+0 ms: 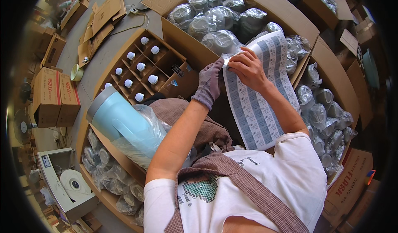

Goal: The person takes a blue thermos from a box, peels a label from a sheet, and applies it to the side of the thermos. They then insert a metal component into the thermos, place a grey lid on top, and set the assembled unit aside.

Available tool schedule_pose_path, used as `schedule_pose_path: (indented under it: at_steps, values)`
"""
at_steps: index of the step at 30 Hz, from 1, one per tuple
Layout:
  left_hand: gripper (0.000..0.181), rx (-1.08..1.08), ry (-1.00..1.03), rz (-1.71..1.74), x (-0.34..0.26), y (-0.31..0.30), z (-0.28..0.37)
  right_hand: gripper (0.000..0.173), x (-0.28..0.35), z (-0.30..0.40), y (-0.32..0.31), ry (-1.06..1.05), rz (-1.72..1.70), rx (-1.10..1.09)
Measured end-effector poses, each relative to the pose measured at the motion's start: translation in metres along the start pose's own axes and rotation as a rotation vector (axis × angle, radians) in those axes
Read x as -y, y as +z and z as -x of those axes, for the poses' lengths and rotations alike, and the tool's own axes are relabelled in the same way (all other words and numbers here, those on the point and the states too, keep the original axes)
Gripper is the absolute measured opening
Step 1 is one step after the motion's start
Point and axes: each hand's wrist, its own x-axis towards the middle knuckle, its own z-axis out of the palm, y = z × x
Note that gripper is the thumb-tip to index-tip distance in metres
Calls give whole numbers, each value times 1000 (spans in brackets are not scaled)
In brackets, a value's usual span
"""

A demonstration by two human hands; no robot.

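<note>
My left hand (210,80), in a grey knit glove, pinches the upper left corner of a long sheet of printed labels (258,105). Bare and on the same corner, my right hand (247,66) has its fingers bent over the sheet's edge. Rows of small grey and white labels run down the sheet, which hangs in a curve past my right forearm. What lies between my fingertips is too small to tell. By my left arm leans a light blue tumbler (124,118) with a grey rim and a handle, partly wrapped in a clear plastic bag (152,118).
A divided carton (183,57) of white-capped bottles (141,66) stands ahead on the left. Bagged tumblers fill the large carton ahead (186,34), another on the right (351,99) and one at lower left (102,192). A white machine (49,171) and taped cartons (46,93) stand further left.
</note>
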Motion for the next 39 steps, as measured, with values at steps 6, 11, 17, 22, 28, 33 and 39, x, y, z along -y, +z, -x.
schedule_pose_path:
  at_steps: [6,11,17,22,28,33,39]
  values:
    - [25,-31,-4,53,1,9,5,33,-1,7,-2,-72,70,9]
    - [39,29,-37,-58,9,-7,-8,34,-1,6,-7,-62,36,82]
    - [41,47,-18,-92,12,-8,-9,26,5,3,-4,21,-40,57]
    - [38,65,-50,-115,4,-3,-1,26,1,6,-4,-1,-64,63]
    - [39,60,-48,-120,4,-3,0,25,5,5,-6,56,-103,62]
    - [37,60,-40,-169,6,-5,-2,20,6,5,-4,63,-117,46]
    - [33,9,-18,-123,6,1,2,17,6,5,-5,54,-130,36]
